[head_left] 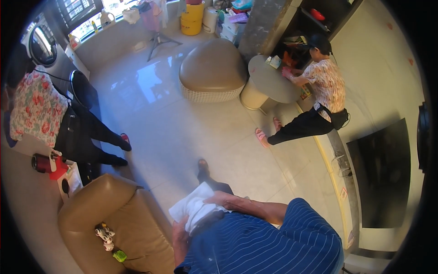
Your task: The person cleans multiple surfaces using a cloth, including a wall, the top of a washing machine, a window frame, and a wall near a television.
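In front of my body I hold a bunched white cloth (192,204). My left hand (181,227) grips its lower left side, with the fingers partly hidden in the folds. My right hand (219,199) closes on the upper right part, and that forearm lies across my front from the right. The cloth is crumpled, and part of it hangs over a darker area by my striped blue shirt.
A brown sofa (114,214) with toys (105,232) stands close on my left. Ahead are a brown pouf (212,68) and an oval table (269,77), where a person (326,84) works. Another person (41,107) stands by the front-loading machines at far left. A television (381,173) is on the right.
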A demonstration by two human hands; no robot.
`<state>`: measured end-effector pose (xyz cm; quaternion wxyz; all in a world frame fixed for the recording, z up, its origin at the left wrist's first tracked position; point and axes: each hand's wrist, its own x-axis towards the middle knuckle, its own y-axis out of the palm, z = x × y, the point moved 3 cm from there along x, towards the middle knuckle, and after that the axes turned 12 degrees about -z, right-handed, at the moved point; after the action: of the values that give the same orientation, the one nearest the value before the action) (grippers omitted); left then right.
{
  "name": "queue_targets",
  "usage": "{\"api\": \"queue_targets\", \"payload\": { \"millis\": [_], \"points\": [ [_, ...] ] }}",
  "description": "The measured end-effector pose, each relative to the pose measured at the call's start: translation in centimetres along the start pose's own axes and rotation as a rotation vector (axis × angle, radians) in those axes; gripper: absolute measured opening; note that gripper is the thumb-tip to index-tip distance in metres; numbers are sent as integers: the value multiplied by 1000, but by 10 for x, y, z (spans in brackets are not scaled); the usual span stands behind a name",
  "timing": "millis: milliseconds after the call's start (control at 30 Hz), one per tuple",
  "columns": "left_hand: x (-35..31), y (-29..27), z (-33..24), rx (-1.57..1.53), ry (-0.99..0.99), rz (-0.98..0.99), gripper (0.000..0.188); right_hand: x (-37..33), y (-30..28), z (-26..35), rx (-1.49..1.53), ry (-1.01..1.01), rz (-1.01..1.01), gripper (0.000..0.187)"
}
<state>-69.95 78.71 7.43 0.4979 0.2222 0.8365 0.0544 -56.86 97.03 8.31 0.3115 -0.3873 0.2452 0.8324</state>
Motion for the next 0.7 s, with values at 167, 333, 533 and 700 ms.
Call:
{"api": "queue_targets", "payload": {
  "millis": [167, 333, 533, 700],
  "points": [
    [16, 34, -32, -7, 39, -16, 46, 16, -5, 44, 32, 25, -5, 34],
    [52, 59, -58, 149, 36, -64, 44, 40, -26, 84, -77, -73, -1, 36],
    [90, 130, -90, 226, -25, 56, 44, 86, -68, 87, 75, -96, -64, 37],
    [115, 173, -104, 359, -65, 61, 39, 139, -97, 71, 339, -161, -180, 31]
  ]
}}
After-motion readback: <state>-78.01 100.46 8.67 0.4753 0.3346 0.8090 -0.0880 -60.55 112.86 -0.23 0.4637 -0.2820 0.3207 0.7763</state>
